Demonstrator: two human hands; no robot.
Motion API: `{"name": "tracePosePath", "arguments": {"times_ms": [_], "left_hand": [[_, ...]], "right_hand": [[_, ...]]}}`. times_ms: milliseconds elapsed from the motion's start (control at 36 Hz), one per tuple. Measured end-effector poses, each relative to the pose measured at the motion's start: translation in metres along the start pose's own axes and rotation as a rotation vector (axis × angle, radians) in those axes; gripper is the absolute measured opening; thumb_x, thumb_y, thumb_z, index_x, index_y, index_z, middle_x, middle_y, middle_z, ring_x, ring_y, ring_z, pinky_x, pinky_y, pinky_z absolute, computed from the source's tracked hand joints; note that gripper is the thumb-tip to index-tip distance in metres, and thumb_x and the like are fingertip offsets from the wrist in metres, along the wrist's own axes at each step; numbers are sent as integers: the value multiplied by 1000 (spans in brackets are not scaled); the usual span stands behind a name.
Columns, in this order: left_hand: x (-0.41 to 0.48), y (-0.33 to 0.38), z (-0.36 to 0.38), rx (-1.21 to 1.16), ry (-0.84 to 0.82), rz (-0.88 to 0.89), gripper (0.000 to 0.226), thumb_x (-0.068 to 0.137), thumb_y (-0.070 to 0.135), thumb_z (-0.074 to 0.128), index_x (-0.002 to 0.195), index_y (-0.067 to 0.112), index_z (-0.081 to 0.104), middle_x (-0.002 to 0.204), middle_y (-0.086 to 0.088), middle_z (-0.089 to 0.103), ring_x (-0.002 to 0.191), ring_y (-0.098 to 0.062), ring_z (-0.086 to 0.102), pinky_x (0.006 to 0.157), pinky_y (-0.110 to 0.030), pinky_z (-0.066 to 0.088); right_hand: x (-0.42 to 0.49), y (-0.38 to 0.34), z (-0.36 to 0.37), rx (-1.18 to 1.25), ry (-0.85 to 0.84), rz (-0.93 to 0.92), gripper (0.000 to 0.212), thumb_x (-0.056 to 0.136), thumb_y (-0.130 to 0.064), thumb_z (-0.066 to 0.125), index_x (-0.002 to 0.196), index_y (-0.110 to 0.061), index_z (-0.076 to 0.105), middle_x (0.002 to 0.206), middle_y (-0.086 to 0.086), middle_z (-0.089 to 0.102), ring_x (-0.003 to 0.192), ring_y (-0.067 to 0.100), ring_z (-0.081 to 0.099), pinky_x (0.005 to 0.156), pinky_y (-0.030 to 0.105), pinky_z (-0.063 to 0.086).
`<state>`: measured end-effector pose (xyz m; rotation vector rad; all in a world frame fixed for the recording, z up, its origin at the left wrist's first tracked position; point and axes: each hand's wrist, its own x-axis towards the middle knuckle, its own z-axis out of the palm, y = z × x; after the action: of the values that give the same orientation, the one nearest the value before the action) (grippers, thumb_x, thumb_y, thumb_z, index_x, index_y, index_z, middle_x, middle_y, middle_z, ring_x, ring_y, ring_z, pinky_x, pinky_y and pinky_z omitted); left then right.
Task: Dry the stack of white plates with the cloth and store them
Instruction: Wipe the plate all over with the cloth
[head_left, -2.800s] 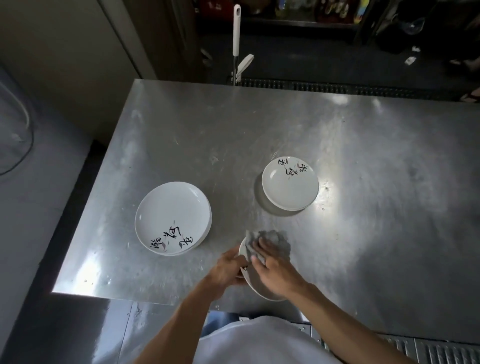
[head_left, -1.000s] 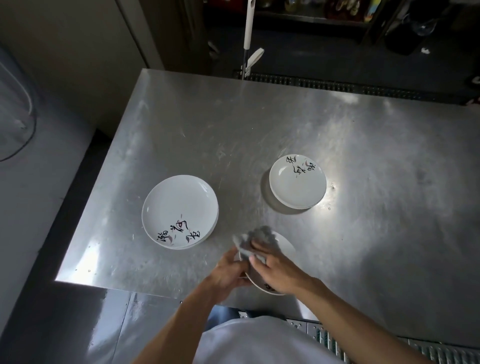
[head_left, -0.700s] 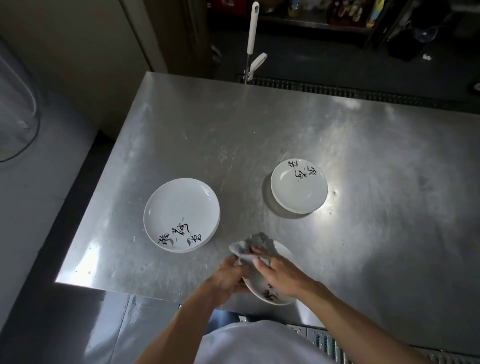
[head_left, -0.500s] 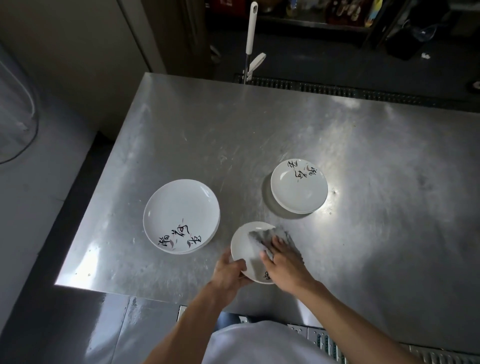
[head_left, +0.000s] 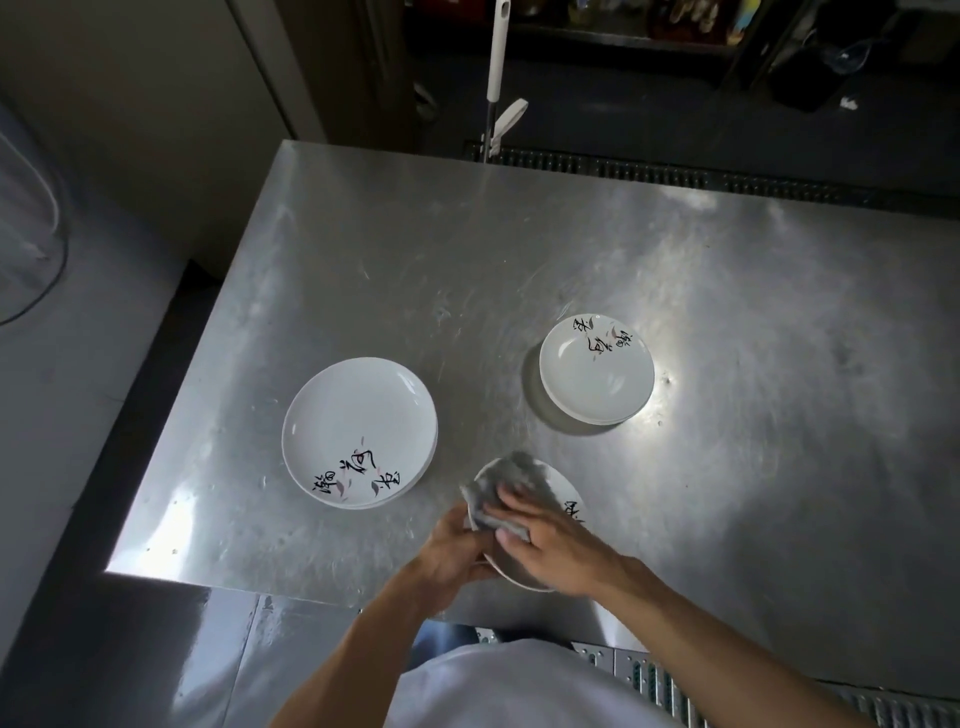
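- Head view: the left hand (head_left: 447, 551) grips one plate (head_left: 569, 501) by its near rim, fingers curled round it, and holds it tilted above the near edge of the table (head_left: 519, 249).
- The right hand (head_left: 556, 545) has the cloth (head_left: 498, 488) clamped over the plate's left rim, fingers on top and thumb closing from the side, so wiping looks to be under way.
- Two stacks stand face up on the table, well apart: a wider left stack (head_left: 358, 431) and a smaller right stack (head_left: 597, 369).
- I cannot tell which stack is dry. The held plate looks about the size of those in the right stack.
- By my judgement the task is mid-course. This plate needs finishing and setting down, any wet ones need drying, and then all must be stored. No storage place is identifiable.
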<state>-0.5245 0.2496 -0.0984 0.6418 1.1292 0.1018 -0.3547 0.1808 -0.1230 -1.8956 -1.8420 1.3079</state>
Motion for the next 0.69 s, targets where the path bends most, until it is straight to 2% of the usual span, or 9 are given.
{"name": "tracePosePath", "arguments": {"times_ms": [83,167,250,333,417,500,556,611,694], "left_hand": [[-3,2,-2,60,-11,-19,52,84,-6,57,131,15,58,113,-13,72,99,-31,72,88,-53,61],[2,2,0,-26,79,-52,59,86,-17,45,138,9,53,129,-25,61,99,-37,65,88,-59,57],[6,2,8,-180,163,-50,58,86,-19,42,137,8,50,129,-28,57,103,-42,60,94,-68,52],[3,-2,17,-243,123,-36,48,88,-15,46,125,15,50,114,-23,60,95,-39,65,82,-62,59],[0,-2,15,-133,135,-17,25,86,10,64,108,13,51,101,-16,64,83,-31,69,68,-45,60],[2,2,10,-2,120,-11,26,83,18,67,104,10,55,92,-11,71,81,-28,74,66,-38,59],[3,2,7,27,73,-13,35,82,13,66,115,7,54,102,-12,70,86,-27,75,70,-39,61],[4,3,5,0,49,-16,52,72,8,67,124,9,56,107,-13,70,84,-26,75,70,-38,61],[7,4,3,-40,39,-7,65,63,6,61,127,12,62,103,-14,70,79,-25,73,67,-40,60]], "right_hand": [[0,2,-13,49,-51,67,41,106,-51,31,147,-56,37,163,-20,15,151,-1,4,122,25,10],[5,7,-25,-91,-22,289,50,109,-44,28,157,-30,31,169,-3,6,155,16,2,126,35,2],[1,0,-20,-144,5,322,51,110,-39,24,159,-24,25,168,7,10,155,23,7,125,37,-2],[-6,-7,-10,108,83,309,48,109,-41,28,156,-32,28,164,4,23,151,22,16,121,33,14],[-13,-13,-4,347,103,390,47,102,-59,32,149,-53,32,157,-2,38,144,19,36,118,36,31],[-15,-14,-4,387,77,407,54,84,-86,27,128,-65,49,116,-9,67,111,11,62,103,37,48],[-12,-15,-6,351,21,350,60,87,-81,30,141,-57,42,138,-6,59,126,14,56,108,31,42],[-6,-8,-8,276,6,334,56,101,-59,36,153,-40,37,162,-6,30,148,16,33,119,29,27],[0,3,-13,146,125,396,49,108,-40,35,151,-17,42,164,3,24,153,21,18,123,31,10]]}}
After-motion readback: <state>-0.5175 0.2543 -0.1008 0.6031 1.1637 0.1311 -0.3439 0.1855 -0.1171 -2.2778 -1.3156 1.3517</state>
